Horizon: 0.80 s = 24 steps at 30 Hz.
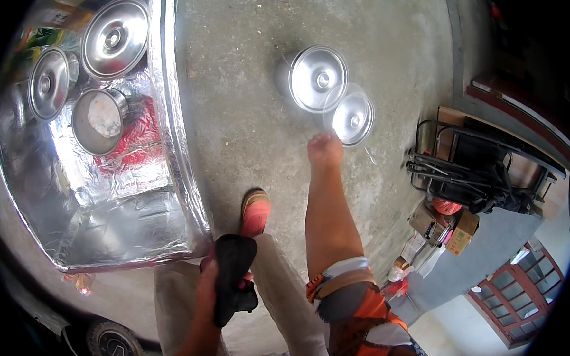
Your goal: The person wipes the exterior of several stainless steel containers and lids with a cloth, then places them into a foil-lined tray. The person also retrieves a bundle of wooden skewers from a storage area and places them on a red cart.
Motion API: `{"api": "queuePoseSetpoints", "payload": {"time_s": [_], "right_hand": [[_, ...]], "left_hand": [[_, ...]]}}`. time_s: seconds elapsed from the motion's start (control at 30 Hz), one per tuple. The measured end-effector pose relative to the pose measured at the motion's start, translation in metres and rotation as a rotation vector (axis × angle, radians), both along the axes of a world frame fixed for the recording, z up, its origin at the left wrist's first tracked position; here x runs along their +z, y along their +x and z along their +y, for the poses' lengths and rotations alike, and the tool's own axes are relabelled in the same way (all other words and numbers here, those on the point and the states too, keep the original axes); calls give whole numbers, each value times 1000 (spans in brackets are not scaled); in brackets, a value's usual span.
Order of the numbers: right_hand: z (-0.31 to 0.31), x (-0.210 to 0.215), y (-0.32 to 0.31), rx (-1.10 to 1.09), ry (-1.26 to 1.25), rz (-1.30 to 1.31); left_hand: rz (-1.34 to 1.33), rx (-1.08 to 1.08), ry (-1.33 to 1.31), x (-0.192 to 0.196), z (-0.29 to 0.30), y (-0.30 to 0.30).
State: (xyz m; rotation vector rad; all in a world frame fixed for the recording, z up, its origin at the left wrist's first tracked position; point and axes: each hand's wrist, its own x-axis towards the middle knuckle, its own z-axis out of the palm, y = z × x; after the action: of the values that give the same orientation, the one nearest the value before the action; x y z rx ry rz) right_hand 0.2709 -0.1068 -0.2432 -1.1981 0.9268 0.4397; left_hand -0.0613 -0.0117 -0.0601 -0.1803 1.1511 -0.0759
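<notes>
My left hand (pixel 208 290) is wrapped round a black, soft-looking item (pixel 233 275) held in front of my legs; its exact kind does not show. My right arm stretches forward over the floor. At its end, my right hand (pixel 325 149) is closed, its fingers curled at the near edge of a smaller silver lidded pot (pixel 355 120). A see-through round rim overlaps this pot's lid. Whatever the fingers grip is hidden. Just beyond, a larger silver pot with a knobbed lid (pixel 318 78) stands on the concrete floor.
On my left is a foil-covered table (pixel 128 215) with silver lidded pots (pixel 115 37) and an open metal bowl (pixel 98 123) holding something whitish. Folded black-framed chairs (pixel 479 169) and cardboard boxes (pixel 464 231) lie along the right wall. A wheel (pixel 115 343) shows at lower left.
</notes>
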Motion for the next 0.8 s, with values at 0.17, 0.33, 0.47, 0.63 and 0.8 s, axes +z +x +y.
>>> {"api": "queuePoseSetpoints", "payload": {"time_s": [0.17,0.33,0.47,0.63,0.8], "right_hand": [[0,12,-16,-97,180,-130],[64,121,-75,188,629,-135],[148,207,-157,658,434,-96],[226,149,-239,1110,242,-13],[259,49,-260,1085,127,29]], "left_hand": [[18,-12,34,5,4,5],[-21,-1,-78,11,5,-1],[-79,54,-163,11,-3,-9],[-34,-51,-92,26,14,-9],[-27,-42,-69,33,27,-23]]}}
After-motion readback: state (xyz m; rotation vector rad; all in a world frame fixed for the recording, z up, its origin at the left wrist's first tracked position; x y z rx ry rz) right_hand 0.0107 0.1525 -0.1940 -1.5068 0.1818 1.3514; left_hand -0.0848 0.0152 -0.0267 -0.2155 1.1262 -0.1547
